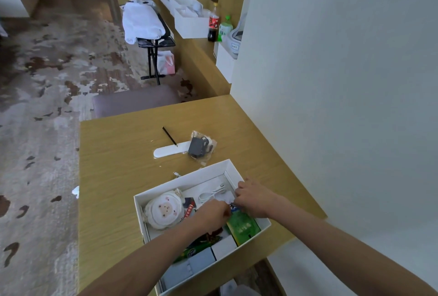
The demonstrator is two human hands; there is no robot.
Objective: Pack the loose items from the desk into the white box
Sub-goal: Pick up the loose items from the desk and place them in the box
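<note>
The white box (180, 183) lies open on the wooden desk (113, 177), near its front right. Inside are a round white bear pouch (163, 210), a coiled white cable (211, 195), a green packet (243, 227) and several other small packs. Both my hands are inside the box, close together. My left hand (211, 214) and my right hand (252, 198) pinch a small white item (225, 197) between them. Still on the desk beyond the box are a black pen (169, 136), a flat white oblong piece (169, 150) and a black charger in a clear bag (200, 147).
A white wall runs along the desk's right edge. A grey stool (135, 101) stands beyond the far edge. Patterned carpet lies to the left. Further back are a rack with white cloth (142, 21), white boxes and two bottles (218, 26) on a counter.
</note>
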